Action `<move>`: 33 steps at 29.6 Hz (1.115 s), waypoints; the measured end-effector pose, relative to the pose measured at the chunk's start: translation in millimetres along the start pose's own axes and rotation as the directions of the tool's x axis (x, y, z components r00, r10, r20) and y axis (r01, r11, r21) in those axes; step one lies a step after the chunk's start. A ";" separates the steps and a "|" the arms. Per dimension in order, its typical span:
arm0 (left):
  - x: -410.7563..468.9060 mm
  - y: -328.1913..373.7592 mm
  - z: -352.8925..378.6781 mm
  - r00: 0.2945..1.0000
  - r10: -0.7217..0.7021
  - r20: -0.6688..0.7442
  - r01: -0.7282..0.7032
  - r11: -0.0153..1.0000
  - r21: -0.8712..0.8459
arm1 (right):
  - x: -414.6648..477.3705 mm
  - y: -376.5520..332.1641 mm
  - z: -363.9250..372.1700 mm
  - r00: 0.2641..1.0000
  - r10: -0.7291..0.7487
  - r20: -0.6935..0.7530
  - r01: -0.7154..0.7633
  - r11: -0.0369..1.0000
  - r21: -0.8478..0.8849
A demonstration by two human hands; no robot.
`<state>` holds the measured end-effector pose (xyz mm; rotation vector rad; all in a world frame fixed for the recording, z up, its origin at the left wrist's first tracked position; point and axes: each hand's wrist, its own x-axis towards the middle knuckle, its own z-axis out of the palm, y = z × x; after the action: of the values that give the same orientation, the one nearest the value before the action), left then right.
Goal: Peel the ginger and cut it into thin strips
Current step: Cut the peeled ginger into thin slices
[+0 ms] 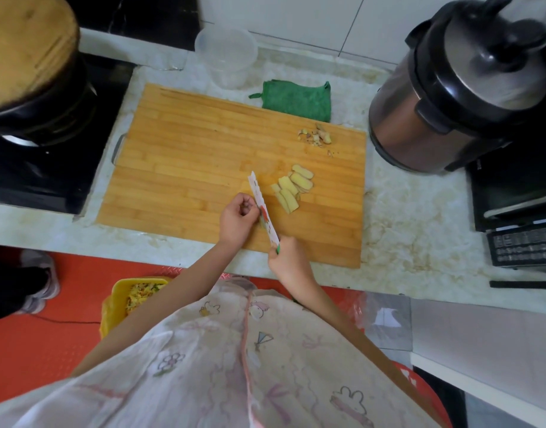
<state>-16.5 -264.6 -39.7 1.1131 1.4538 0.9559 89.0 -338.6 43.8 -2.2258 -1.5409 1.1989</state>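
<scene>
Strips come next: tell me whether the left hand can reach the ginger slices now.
Probably yes, though not straight across. The left hand sits curled beside the knife, whose blade, held by the right hand, lies between it and the ginger slices. Past the blade tip the way looks free.

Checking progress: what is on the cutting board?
Peeled ginger slices fanned right of the knife, which the right hand holds; a peel pile near the far right corner. Anything inside the curled left hand is hidden.
</scene>
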 end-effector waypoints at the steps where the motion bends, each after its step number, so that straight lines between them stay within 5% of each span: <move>1: 0.6 -0.9 0.3 1.000 -0.002 -0.004 0.002 1.000 -0.008 | -2.6 0.0 -0.4 1.000 -0.008 -0.003 0.008 1.000 -0.016; 33: -1.5 -6.6 2.7 0.998 0.029 -0.054 -0.029 1.000 0.013 | -4.7 3.8 -0.6 0.998 0.054 0.034 -0.054 0.999 -0.001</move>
<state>-14.8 -267.8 -46.1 1.1278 1.4921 1.0054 91.5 -344.1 44.5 -2.2721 -1.5018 1.2586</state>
